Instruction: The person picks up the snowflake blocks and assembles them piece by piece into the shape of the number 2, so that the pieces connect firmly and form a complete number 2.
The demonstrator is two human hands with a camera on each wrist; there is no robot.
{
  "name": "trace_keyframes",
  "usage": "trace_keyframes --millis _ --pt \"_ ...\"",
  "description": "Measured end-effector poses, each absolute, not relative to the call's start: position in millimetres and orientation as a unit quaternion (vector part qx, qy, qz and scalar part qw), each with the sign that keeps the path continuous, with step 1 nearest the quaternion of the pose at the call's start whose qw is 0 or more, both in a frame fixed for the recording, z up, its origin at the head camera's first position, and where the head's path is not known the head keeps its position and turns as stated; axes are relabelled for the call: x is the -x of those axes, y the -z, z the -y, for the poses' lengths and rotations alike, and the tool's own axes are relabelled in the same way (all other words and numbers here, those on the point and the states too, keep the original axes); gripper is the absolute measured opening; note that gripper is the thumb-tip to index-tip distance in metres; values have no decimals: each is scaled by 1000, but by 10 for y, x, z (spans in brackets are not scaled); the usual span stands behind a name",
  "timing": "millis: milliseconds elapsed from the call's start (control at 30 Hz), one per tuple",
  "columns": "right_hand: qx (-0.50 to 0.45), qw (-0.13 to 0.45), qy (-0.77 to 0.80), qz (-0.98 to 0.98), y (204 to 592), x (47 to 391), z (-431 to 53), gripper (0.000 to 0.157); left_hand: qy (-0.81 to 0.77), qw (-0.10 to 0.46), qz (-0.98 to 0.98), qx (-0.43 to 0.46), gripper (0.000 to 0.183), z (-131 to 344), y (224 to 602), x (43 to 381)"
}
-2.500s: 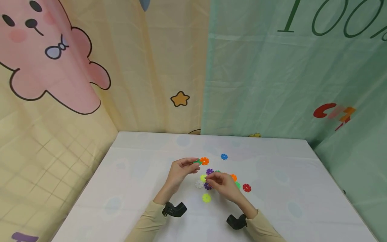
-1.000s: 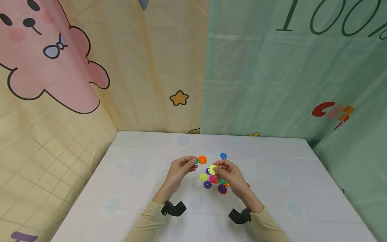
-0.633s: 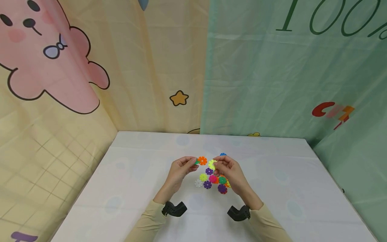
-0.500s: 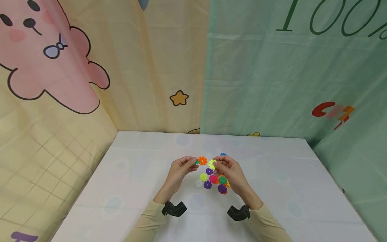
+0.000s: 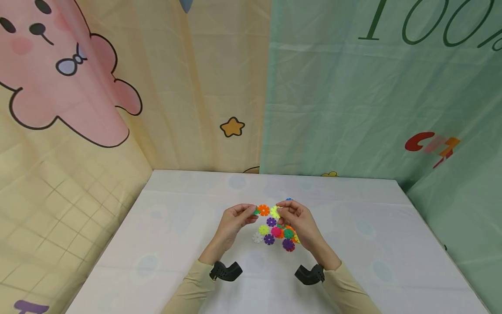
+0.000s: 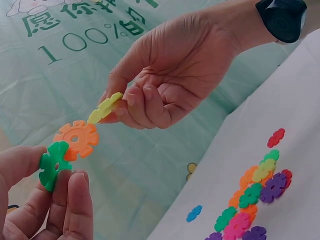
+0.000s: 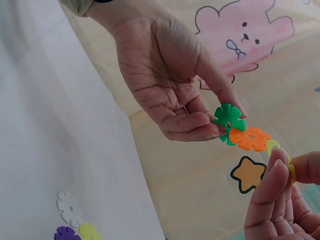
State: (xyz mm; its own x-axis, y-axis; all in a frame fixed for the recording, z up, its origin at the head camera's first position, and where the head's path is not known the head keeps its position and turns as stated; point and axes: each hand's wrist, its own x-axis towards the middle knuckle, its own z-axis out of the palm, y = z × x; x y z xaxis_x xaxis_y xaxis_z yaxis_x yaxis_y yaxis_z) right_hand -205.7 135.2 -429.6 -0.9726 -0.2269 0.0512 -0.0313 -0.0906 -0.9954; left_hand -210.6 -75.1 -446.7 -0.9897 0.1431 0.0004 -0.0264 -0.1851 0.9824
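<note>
My left hand (image 5: 234, 218) pinches a green notched plastic snowflake disc (image 6: 55, 165) between thumb and fingers. Joined to that green disc is an orange snowflake disc (image 6: 77, 139), which sticks out to the right. Between thumb and fingertips, my right hand (image 5: 298, 220) pinches a yellow snowflake disc (image 6: 106, 107). The yellow disc's edge meets the orange disc's rim, at an angle to it; whether their notches interlock I cannot tell. Both hands are raised above the table, facing each other.
Below the hands, several loose discs lie on the white table (image 5: 188, 205), among them pink (image 5: 276, 231), purple (image 5: 269, 239) and white (image 5: 257, 237) ones. A blue disc (image 6: 194, 213) lies apart from the pile, and a red one (image 6: 276, 137) at its other end. Printed cloth hangs behind.
The right hand has come up from the pile with a yellow disc and moved it left to the orange one. The left hand stays nearly in place, still holding the green disc.
</note>
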Motion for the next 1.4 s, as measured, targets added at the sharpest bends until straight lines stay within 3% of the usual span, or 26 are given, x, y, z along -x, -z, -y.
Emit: trace_keyframes --millis 600,967,1400 --pt "80 79 739 -665 4323 2054 -1314 28 -745 69 -657 -94 23 744 4464 2106" --pt "58 58 760 -644 4327 1978 -1216 23 -739 33 -671 -51 23 686 4440 2023" --pt "47 67 750 -656 4359 2011 -1173 22 -722 11 -689 -67 21 686 4464 2019"
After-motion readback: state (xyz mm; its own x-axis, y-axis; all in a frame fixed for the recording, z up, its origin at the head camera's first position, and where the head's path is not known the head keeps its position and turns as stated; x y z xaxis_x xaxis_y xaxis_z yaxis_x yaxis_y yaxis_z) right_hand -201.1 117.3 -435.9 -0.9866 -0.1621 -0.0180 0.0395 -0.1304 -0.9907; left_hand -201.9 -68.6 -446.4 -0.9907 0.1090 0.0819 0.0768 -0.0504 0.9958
